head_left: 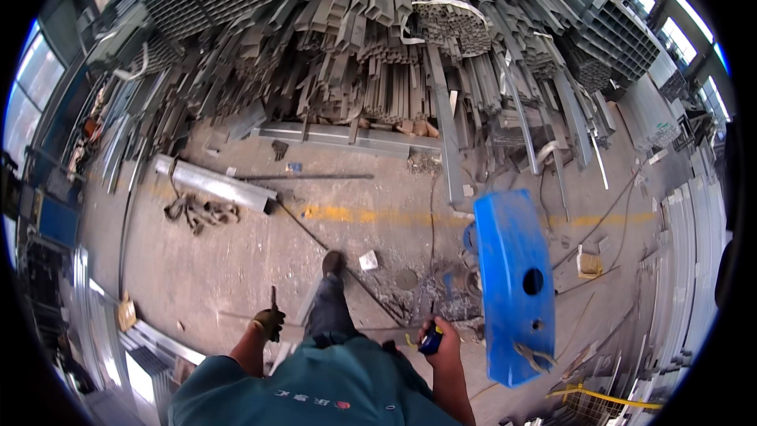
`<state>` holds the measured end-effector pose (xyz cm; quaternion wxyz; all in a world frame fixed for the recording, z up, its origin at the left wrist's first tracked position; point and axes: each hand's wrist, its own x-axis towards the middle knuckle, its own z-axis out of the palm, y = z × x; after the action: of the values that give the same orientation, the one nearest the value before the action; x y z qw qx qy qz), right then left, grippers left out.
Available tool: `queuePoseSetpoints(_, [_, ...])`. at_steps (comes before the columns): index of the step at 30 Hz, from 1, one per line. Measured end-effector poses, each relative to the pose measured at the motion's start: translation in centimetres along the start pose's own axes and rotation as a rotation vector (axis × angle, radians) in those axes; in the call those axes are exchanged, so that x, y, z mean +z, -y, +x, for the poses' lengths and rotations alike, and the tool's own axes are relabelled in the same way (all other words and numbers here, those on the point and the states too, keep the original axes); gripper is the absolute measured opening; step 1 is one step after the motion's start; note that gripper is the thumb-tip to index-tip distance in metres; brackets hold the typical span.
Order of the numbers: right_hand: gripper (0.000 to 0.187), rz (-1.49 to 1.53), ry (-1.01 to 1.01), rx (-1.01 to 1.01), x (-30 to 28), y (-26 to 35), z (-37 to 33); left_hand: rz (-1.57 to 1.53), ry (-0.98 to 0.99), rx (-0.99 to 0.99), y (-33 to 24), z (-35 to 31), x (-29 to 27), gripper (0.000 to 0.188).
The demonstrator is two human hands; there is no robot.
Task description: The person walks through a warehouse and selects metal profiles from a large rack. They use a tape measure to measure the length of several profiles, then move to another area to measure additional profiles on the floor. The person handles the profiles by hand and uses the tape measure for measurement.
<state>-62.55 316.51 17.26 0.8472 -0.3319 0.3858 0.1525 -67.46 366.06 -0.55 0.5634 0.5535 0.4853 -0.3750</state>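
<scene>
Gripping w/ R-hand fingers [451, 333] curled round blue-black tape measure [430, 339], btm ctr; clutching dark stick [274, 297] w/ gloved L hand [270, 323], lower L. Best to hold steady, yellow end [410, 340] clear of thumb.

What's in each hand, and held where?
Right hand: tape measure, by its case. Gloved left hand: slim dark stick-like object, by its near end; too small to identify.

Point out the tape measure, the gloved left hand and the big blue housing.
Tape measure [430, 339], head view: its case.
Gloved left hand [270, 323], head view: middle of the glove.
Blue housing [506, 280], head view: face left of its hole.
</scene>
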Motion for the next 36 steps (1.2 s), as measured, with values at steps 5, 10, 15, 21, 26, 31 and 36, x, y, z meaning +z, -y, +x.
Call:
queuePoseSetpoints(5, [0.020, -0.013, -0.077, 0.074, 11.4, -0.7, 7.1, 0.098, 0.141, 0.014, -15.4, 2.2, 1.1, 0.023])
queuePoseSetpoints(10, [0.011, -0.080, 0.072, 0.086, 24.5, 2.2, 12.4, -0.019, 0.295, 0.191, -24.6, 1.7, 1.2, 0.025])
queuePoseSetpoints(15, [0.004, -0.131, 0.152, -0.128, 29.4, 3.8, 17.7, -0.101, 0.367, 0.308, -35.0, -1.1, 4.6, 0.033])
queuePoseSetpoints(21, [0.010, -0.071, 0.111, -0.134, 32.7, 7.2, 25.6, -0.135, 0.539, 0.474, -50.6, 0.0, 12.5, 0.038])
queuePoseSetpoints(26, [0.002, -0.144, 0.124, -0.155, 36.0, 14.0, 38.0, -0.168, 0.650, 0.510, -66.2, 3.5, 20.3, 0.041])
queuePoseSetpoints(31, [0.023, -0.333, 0.103, -0.251, 41.4, 21.5, 57.0, -0.174, 0.685, 0.741, -82.5, 15.4, 27.1, 0.044])
queuePoseSetpoints(36, [0.034, -0.538, 0.108, -0.321, 45.8, 27.1, 68.6, -0.139, 0.646, 0.730, -92.6, 23.3, 31.0, 0.042])
